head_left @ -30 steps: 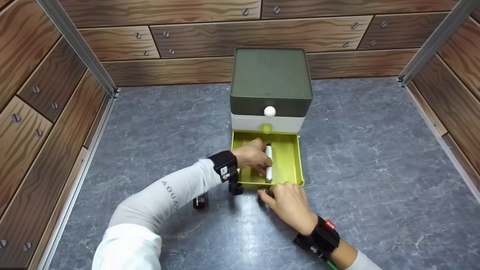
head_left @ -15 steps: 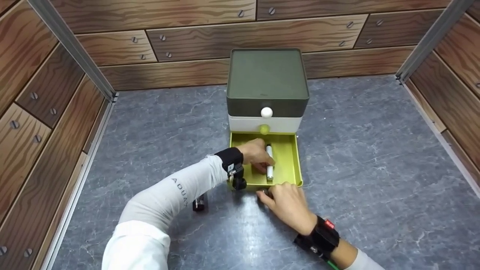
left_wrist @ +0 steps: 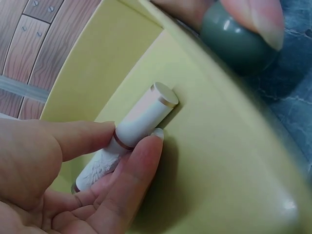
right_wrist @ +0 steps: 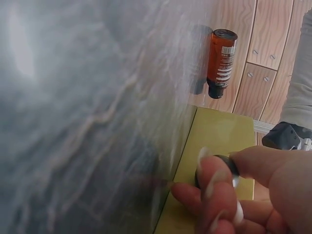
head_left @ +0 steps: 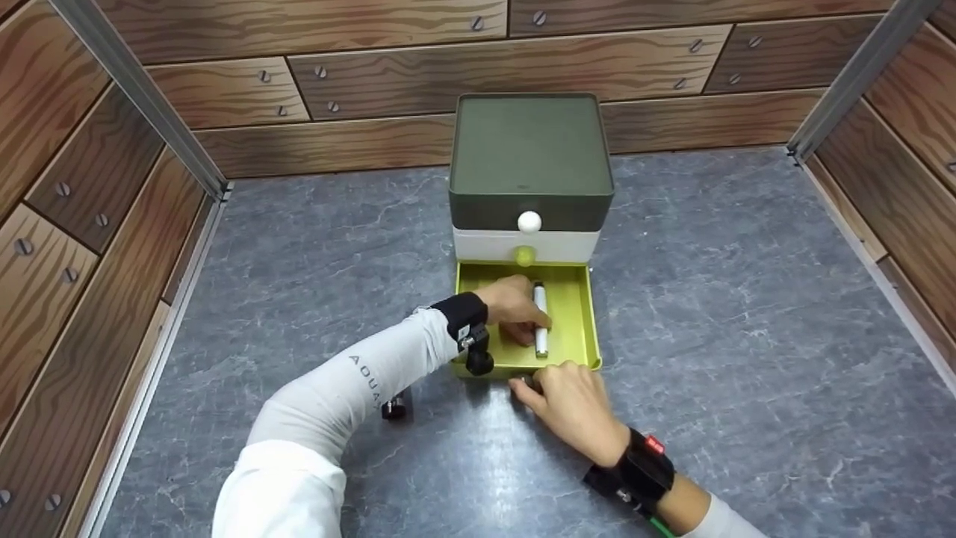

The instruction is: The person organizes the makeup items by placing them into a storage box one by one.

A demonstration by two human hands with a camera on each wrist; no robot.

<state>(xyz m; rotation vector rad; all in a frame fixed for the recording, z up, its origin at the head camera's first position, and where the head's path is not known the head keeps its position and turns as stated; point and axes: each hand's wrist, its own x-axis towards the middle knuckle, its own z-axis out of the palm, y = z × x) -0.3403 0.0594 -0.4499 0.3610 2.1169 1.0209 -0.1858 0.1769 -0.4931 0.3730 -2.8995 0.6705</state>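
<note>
A white cosmetic tube with gold bands (left_wrist: pixel 141 114) lies in the pulled-out yellow-green drawer (head_left: pixel 573 321). My left hand (head_left: pixel 515 305) reaches into the drawer and pinches the tube around its middle between thumb and fingers. In the left wrist view, a relief pattern shows on its lower part. My right hand (head_left: pixel 576 403) is at the drawer's front and grips the round dark green knob (left_wrist: pixel 236 41). Fingers partly cover that knob in the right wrist view.
Above the drawer sit a white tier (head_left: pixel 489 245) with a yellow-green knob (head_left: pixel 525 255) and a dark green tier (head_left: pixel 489 211) with a white knob (head_left: pixel 529 222). A brown bottle with a black cap (right_wrist: pixel 223 61) lies left of the drawer, mostly behind the left sleeve in the head view.
My left hand and the tube have shifted slightly right within the drawer. The right hand stays on the knob. The head view has shifted a little.
</note>
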